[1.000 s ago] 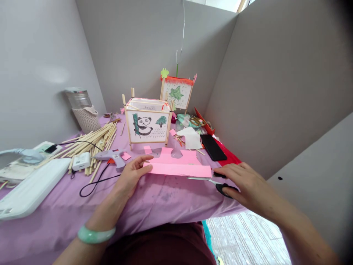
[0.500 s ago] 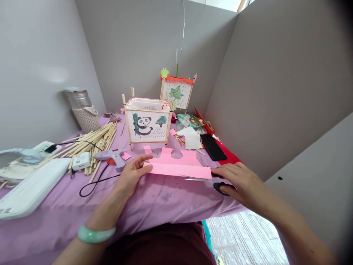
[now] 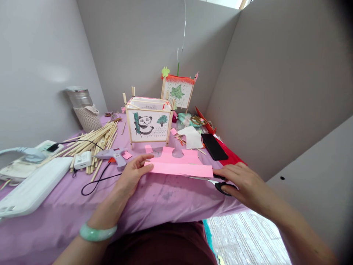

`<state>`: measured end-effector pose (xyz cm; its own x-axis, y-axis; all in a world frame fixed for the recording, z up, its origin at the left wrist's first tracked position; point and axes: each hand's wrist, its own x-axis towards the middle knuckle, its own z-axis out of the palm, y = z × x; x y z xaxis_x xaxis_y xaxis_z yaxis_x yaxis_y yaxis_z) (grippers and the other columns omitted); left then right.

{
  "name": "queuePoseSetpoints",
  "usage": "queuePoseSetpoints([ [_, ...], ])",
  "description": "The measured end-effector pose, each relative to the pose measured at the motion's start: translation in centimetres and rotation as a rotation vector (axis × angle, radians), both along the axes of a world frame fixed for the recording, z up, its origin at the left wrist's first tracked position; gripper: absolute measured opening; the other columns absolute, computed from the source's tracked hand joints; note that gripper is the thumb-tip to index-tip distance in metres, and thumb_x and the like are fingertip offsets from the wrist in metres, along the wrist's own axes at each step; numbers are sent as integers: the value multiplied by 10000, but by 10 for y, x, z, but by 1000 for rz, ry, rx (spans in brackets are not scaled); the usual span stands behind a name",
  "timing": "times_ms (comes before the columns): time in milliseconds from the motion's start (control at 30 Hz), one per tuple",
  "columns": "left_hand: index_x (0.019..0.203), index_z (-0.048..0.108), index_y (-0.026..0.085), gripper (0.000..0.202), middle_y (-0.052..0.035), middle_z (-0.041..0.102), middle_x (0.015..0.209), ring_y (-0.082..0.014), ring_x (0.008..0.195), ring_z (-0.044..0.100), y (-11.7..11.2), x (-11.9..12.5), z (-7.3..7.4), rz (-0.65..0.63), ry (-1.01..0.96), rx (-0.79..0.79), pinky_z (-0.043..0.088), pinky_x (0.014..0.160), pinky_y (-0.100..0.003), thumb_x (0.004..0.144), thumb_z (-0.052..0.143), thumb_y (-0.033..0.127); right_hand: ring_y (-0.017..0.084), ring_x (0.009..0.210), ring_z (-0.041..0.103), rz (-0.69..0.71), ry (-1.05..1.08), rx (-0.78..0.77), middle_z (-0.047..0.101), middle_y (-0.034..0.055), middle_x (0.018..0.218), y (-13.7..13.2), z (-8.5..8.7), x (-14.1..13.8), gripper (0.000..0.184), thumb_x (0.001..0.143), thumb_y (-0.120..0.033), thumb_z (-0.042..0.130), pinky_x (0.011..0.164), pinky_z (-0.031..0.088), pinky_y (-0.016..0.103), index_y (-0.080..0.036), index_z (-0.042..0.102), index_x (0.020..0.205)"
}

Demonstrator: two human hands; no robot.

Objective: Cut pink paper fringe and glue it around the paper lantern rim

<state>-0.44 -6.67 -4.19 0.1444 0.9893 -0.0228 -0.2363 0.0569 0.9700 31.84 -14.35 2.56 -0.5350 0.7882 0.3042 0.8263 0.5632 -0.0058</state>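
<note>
- The left hand (image 3: 131,175) pinches the left end of a pink paper strip (image 3: 182,169), thumb on top and fingers curled under the edge; a green bangle (image 3: 97,232) sits on that wrist.
- The strip lies flat on the purple tabletop (image 3: 162,200), running left to right between the two hands, just in front of a larger pink sheet (image 3: 176,156) with notches cut out of it.
- The right hand (image 3: 242,180) is closed around the black handles of a pair of scissors (image 3: 217,183); their blades point left and lie low along the strip's right end. Whether the blades are parted cannot be told.
- Just left of the left hand: a lilac glue gun (image 3: 113,155) with a black cord (image 3: 95,182) looping toward the tabletop's front, and a small white plug block (image 3: 82,160).
- Behind those, a heap of bamboo sticks (image 3: 91,141) fans out to the left.
- Behind the pink sheets stands a square paper lantern (image 3: 149,123) with a panda drawing; a second lantern (image 3: 179,92) with orange fringe stands farther back.
- To the right, near the partition wall: a black phone (image 3: 213,146) on red paper (image 3: 233,158), white paper (image 3: 191,138) and small scraps.
- Far left: a white tray (image 3: 33,187) and a glass jar (image 3: 79,97) above a woven basket (image 3: 88,118).
</note>
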Motion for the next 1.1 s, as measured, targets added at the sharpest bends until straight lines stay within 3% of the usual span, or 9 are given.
queuePoseSetpoints([
  [700, 1040, 605, 163, 451, -2, 631, 715, -115, 616, 571, -1, 3, 3, 3, -5, -6, 414, 581, -224, 619, 735, 262, 208, 853, 554, -118, -36, -142, 628, 22, 1024, -2, 2, -5, 316, 839, -252, 526, 724, 443, 337, -302, 510, 1150],
  [967, 1066, 588, 161, 461, -1, 627, 732, -98, 601, 553, -2, 4, 1, -3, 47, 15, 402, 569, -206, 639, 719, 277, 220, 887, 567, -198, 33, -148, 629, 54, 1047, -1, 2, -13, 448, 781, -247, 566, 724, 461, 329, -246, 442, 1212],
  [1100, 1066, 593, 168, 452, -3, 629, 741, -92, 603, 552, -1, 4, 0, 1, 64, 23, 398, 563, -198, 644, 711, 281, 226, 897, 571, -199, 35, -127, 639, 53, 1063, 0, 0, -13, 670, 776, -244, 563, 740, 468, 341, -258, 265, 1376],
])
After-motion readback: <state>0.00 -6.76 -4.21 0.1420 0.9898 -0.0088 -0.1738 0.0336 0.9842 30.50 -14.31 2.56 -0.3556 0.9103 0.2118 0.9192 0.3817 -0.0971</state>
